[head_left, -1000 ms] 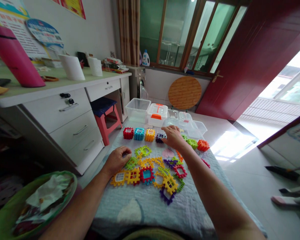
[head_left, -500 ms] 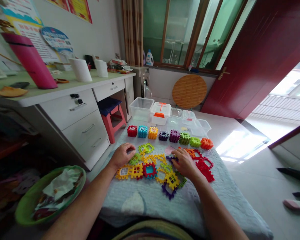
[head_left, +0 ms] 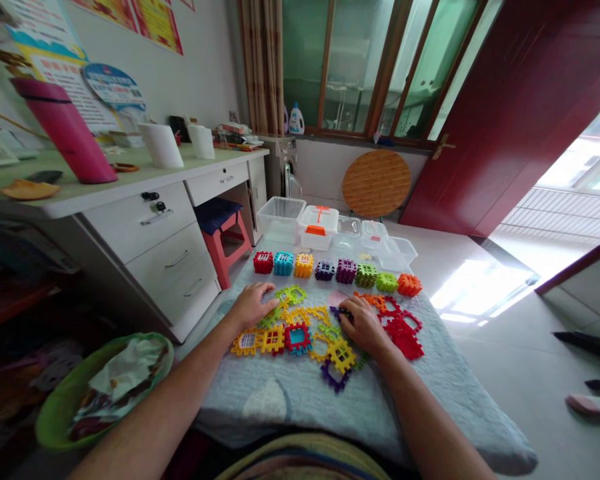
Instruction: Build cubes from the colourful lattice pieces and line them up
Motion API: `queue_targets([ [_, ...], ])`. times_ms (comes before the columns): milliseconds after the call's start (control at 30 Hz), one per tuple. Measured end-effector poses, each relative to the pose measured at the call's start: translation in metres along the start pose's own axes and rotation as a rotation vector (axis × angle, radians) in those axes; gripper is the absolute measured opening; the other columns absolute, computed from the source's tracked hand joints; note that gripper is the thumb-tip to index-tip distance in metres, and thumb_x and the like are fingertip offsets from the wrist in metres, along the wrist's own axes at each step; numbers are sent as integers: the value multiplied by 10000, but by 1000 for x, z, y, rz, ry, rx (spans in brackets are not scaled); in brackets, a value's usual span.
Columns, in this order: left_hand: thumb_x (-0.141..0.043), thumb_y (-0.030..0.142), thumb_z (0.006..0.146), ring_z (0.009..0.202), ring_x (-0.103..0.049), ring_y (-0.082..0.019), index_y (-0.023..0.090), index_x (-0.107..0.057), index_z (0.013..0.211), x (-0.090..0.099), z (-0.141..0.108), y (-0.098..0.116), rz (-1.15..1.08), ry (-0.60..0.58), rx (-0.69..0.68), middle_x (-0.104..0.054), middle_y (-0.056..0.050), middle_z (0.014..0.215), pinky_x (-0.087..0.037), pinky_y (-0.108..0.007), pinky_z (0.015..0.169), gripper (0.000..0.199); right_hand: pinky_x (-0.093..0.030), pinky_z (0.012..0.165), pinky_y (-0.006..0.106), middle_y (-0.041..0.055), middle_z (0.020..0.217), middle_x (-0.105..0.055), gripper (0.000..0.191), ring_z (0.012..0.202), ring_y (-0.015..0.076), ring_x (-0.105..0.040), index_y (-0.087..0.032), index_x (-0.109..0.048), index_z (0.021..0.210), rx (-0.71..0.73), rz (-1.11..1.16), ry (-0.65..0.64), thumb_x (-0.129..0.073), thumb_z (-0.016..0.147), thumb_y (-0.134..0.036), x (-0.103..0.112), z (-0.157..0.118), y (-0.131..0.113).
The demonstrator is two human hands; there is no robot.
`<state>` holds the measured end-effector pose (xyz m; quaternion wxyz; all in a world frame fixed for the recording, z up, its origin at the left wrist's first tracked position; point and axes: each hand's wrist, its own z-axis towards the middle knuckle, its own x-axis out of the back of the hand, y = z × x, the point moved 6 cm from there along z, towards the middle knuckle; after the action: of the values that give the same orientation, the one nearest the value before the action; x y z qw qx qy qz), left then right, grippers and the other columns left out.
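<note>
My left hand [head_left: 254, 307] rests over the left side of the loose pieces, thumb and fingers apart, holding nothing visible. Beneath and beside its fingertips lie light green interlocking building pieces [head_left: 291, 294]. My right hand [head_left: 364, 323] has its fingers curled down at a dark purple building piece [head_left: 336, 311], mostly hidden under them. Between the hands are yellow frame pieces [head_left: 307, 315], a red square piece with a blue centre [head_left: 298, 339] and a yellow window piece [head_left: 341, 355]. Red pieces [head_left: 407, 341] are spread right of my right hand.
Behind the pieces runs a row of assembled cubes, from a red cube [head_left: 263, 262] to an orange cube [head_left: 409, 285]. Clear plastic boxes [head_left: 281, 217] stand at the far edge of the cloth-covered table [head_left: 300, 407]. Lower left is a green waste basket [head_left: 55, 427].
My left hand has shifted slightly right and up, its thumb and fingers spreading a little. My right hand has moved slightly left, curling more over the dark purple piece.
</note>
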<state>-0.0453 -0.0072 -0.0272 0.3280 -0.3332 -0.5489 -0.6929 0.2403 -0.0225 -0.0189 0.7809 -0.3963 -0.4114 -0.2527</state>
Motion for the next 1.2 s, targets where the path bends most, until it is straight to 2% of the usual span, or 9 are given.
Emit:
queue_targets([
  [200,-548,531,784,971,-618,-277,153,-644,1067,-9,24,16,159,-60,60,-658,-128,1046,-456,-359,877,482,-422,837,329,71,935,-614,119,893,206,-540,-191,-625,907,-14,-2,4,-531,838,-172,0,0,0],
  [333,-645,527,710,876,-632,-263,178,-654,956,-18,33,24,191,-106,90,-669,-94,933,-458,-320,759,427,-424,840,332,74,939,-617,119,901,208,-546,-189,-630,907,-22,-6,0,-536,834,-177,-1,0,1],
  [467,-730,458,637,735,-611,-210,177,-618,883,-21,36,27,111,-140,104,-654,-38,804,-416,-272,632,390,-425,850,335,75,938,-620,119,908,208,-549,-194,-633,903,-16,-1,2,-536,835,-178,-1,1,1],
  [667,-699,281,659,679,-535,-153,190,-548,720,-13,38,57,-19,-43,-112,-557,17,722,-386,-253,614,187,-427,844,332,72,922,-617,111,899,205,-545,-195,-629,895,-16,2,9,-534,837,-181,0,1,1],
  [833,-636,189,718,777,-540,-175,198,-529,746,-11,31,90,-6,90,-246,-555,-8,787,-424,-289,730,111,-427,841,329,65,914,-614,113,894,201,-544,-203,-626,896,-10,7,10,-531,840,-181,0,1,0],
  [933,-705,228,674,877,-553,-209,200,-565,795,-24,24,97,52,-56,-299,-576,-30,871,-440,-319,810,187,-427,840,327,68,913,-612,110,893,201,-544,-197,-625,891,-13,5,9,-530,839,-177,1,1,-1],
  [1033,-803,321,579,993,-551,-246,198,-604,916,-33,19,93,53,-232,-310,-582,-57,1019,-442,-353,897,410,-426,836,324,68,919,-612,110,886,199,-543,-196,-625,894,-14,9,10,-537,833,-173,1,1,-1],
  [1100,-815,375,572,1069,-537,-261,196,-602,1012,-31,18,89,40,-272,-294,-574,-76,1115,-422,-371,958,520,-426,836,323,68,920,-612,111,886,199,-542,-197,-626,898,-16,11,8,-539,833,-175,1,0,0],
  [1200,-778,414,623,1131,-530,-272,195,-588,1106,-25,20,85,53,-289,-254,-584,-89,1180,-403,-376,999,563,-425,837,323,69,922,-611,109,890,199,-542,-194,-628,897,-21,12,3,-540,834,-180,0,0,1],
])
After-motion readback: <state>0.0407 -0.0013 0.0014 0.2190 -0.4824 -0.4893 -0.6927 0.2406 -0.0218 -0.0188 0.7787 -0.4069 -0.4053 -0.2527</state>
